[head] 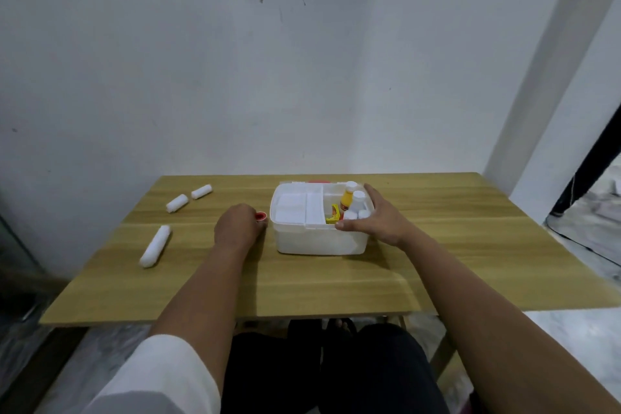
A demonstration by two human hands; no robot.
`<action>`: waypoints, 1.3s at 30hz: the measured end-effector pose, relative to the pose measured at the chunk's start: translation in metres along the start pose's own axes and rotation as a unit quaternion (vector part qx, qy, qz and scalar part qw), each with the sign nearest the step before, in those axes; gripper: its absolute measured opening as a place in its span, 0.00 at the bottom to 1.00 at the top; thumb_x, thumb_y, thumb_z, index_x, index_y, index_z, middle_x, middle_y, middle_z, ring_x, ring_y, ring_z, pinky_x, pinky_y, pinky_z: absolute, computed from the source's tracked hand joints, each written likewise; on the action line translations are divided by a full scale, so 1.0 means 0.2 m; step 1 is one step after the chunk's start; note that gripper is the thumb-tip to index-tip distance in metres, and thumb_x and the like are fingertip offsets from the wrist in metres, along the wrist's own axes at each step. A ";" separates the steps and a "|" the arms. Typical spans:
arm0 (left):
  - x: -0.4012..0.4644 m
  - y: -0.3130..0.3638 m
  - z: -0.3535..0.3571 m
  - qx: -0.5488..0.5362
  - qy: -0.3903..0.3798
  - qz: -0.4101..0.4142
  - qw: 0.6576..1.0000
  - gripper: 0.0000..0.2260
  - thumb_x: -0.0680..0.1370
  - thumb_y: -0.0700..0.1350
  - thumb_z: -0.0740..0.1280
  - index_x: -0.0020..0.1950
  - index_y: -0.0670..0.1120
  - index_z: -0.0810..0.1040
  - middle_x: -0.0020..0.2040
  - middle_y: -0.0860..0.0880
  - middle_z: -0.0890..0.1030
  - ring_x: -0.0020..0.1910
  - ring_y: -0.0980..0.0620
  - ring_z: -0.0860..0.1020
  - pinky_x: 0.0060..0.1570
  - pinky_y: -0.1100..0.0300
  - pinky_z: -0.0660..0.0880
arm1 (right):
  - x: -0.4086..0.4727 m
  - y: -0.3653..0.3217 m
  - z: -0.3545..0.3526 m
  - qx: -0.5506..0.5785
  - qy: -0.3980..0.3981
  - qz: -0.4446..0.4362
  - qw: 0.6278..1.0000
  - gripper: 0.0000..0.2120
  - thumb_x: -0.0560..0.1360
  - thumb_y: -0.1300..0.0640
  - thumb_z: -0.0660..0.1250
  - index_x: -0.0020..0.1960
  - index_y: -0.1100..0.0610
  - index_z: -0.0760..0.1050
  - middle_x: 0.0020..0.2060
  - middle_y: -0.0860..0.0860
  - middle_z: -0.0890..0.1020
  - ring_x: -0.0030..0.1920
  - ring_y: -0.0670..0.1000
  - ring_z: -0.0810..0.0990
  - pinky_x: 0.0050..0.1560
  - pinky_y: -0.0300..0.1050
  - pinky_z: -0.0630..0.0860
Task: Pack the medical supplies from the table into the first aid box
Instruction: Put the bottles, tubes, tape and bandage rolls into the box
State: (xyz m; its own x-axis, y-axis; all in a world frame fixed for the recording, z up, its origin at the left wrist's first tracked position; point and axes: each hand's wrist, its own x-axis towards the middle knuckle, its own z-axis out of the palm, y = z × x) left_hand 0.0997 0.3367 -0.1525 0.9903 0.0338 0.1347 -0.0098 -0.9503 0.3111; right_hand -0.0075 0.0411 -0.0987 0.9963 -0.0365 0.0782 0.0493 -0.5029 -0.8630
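Note:
A white first aid box (312,240) stands open at the middle of the wooden table (453,245). Its right compartment holds an orange bottle (346,200), several white bottles (358,200) and a yellow packet (333,215); its left compartments hold white pads. My right hand (378,218) grips the box's right front rim. My left hand (235,227) rests on the table just left of the box, fingers curled around a small red-capped item (260,216), mostly hidden. Three white bandage rolls lie to the left: a long one (155,245) and two short ones (177,203), (202,192).
A red edge (317,181), probably the box's lid, shows behind the box. The table stands against a white wall. My dark-trousered legs are under its near edge. A dark post (591,158) and a light floor lie to the right.

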 end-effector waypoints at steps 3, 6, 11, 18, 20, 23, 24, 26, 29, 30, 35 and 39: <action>-0.02 -0.01 0.01 -0.010 0.009 0.006 1.000 0.14 0.80 0.56 0.69 0.42 0.47 0.84 0.36 0.49 0.81 0.37 0.49 0.79 0.33 0.56 0.70 | 0.01 0.02 0.00 -0.003 -0.004 0.002 1.000 0.44 0.68 0.52 0.82 0.76 0.49 0.61 0.50 0.32 0.71 0.48 0.37 0.75 0.44 0.31 0.69; -0.05 -0.03 -0.01 -0.029 0.014 0.001 0.999 0.13 0.80 0.56 0.70 0.45 0.47 0.85 0.37 0.49 0.82 0.37 0.50 0.78 0.33 0.56 0.70 | 0.01 0.02 0.00 -0.016 -0.008 0.007 1.000 0.35 0.68 0.52 0.82 0.64 0.43 0.62 0.50 0.33 0.73 0.48 0.37 0.76 0.42 0.30 0.70; -0.09 -0.06 -0.17 -0.160 0.077 0.003 0.984 0.15 0.80 0.57 0.71 0.58 0.48 0.87 0.47 0.48 0.87 0.44 0.49 0.82 0.42 0.55 0.77 | 0.00 0.00 -0.01 -0.023 -0.018 0.006 1.000 0.39 0.62 0.44 0.85 0.67 0.43 0.68 0.57 0.39 0.80 0.57 0.43 0.80 0.54 0.42 0.79; -0.19 0.27 -0.34 -0.271 0.082 0.130 0.950 0.13 0.77 0.58 0.74 0.55 0.52 0.89 0.47 0.54 0.87 0.45 0.56 0.83 0.45 0.55 0.79 | 0.00 -0.02 -0.01 -0.020 -0.019 0.012 1.000 0.38 0.64 0.47 0.84 0.68 0.46 0.69 0.57 0.40 0.81 0.55 0.42 0.80 0.56 0.43 0.79; -0.22 0.33 -0.31 -0.236 0.060 0.137 0.960 0.12 0.77 0.58 0.74 0.53 0.53 0.89 0.46 0.55 0.87 0.46 0.55 0.83 0.46 0.55 0.79 | 0.00 -0.02 0.00 -0.026 -0.018 0.008 0.999 0.41 0.63 0.46 0.85 0.69 0.47 0.69 0.58 0.42 0.81 0.56 0.43 0.81 0.56 0.45 0.80; -0.23 0.34 -0.25 -0.148 0.052 0.128 0.979 0.12 0.77 0.60 0.71 0.46 0.53 0.87 0.43 0.55 0.85 0.45 0.52 0.82 0.45 0.54 0.75 | -0.01 -0.01 0.00 -0.026 -0.015 0.010 0.999 0.38 0.63 0.46 0.84 0.67 0.46 0.68 0.57 0.41 0.80 0.55 0.43 0.80 0.54 0.43 0.79; -0.23 0.34 -0.24 -0.124 0.050 0.123 0.983 0.13 0.77 0.60 0.70 0.42 0.52 0.86 0.39 0.55 0.84 0.42 0.52 0.81 0.41 0.55 0.70 | -0.02 -0.02 -0.01 -0.024 -0.016 0.013 1.000 0.37 0.64 0.48 0.84 0.66 0.45 0.67 0.55 0.39 0.79 0.54 0.42 0.79 0.51 0.40 0.78; -0.23 0.35 -0.24 -0.090 0.049 0.117 0.988 0.16 0.78 0.59 0.69 0.36 0.51 0.82 0.32 0.54 0.79 0.35 0.54 0.77 0.36 0.56 0.63 | -0.01 -0.02 -0.01 -0.023 -0.018 0.017 0.999 0.37 0.65 0.49 0.84 0.65 0.43 0.65 0.54 0.37 0.77 0.53 0.41 0.78 0.47 0.37 0.75; -0.21 0.36 -0.26 -0.039 0.046 0.117 0.991 0.13 0.77 0.57 0.70 0.39 0.50 0.85 0.35 0.52 0.82 0.36 0.53 0.79 0.36 0.57 0.70 | -0.01 -0.02 -0.01 -0.025 -0.019 0.019 0.999 0.37 0.65 0.47 0.84 0.65 0.43 0.65 0.53 0.37 0.77 0.52 0.41 0.78 0.46 0.38 0.75; -0.20 0.37 -0.27 -0.029 0.039 0.115 0.992 0.11 0.76 0.56 0.71 0.41 0.49 0.86 0.37 0.52 0.83 0.38 0.52 0.80 0.36 0.57 0.72 | -0.01 -0.02 -0.01 -0.024 -0.020 0.019 0.999 0.37 0.65 0.47 0.84 0.65 0.43 0.65 0.53 0.36 0.77 0.51 0.41 0.78 0.46 0.37 0.75; -0.19 0.39 -0.31 0.023 0.017 0.101 0.994 0.12 0.74 0.56 0.72 0.41 0.49 0.82 0.38 0.51 0.81 0.42 0.48 0.80 0.39 0.56 0.71 | -0.01 -0.02 -0.01 -0.033 -0.015 0.028 0.999 0.37 0.64 0.46 0.84 0.64 0.43 0.65 0.53 0.36 0.77 0.54 0.44 0.79 0.46 0.38 0.75; -0.17 0.43 -0.33 0.073 -0.028 0.076 0.994 0.16 0.73 0.59 0.74 0.41 0.48 0.73 0.43 0.50 0.79 0.51 0.45 0.79 0.43 0.55 0.72 | -0.03 -0.04 -0.02 -0.028 -0.014 0.032 0.999 0.39 0.68 0.51 0.83 0.71 0.48 0.64 0.49 0.34 0.73 0.50 0.40 0.76 0.43 0.32 0.70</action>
State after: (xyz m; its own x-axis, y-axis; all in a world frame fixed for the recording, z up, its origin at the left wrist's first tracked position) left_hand 0.0567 0.2743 -0.0675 0.9851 -0.1263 0.1166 -0.1432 -0.9781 0.1507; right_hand -0.0142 0.0420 -0.0910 0.9989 -0.0458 0.0092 -0.0175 -0.5485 -0.8360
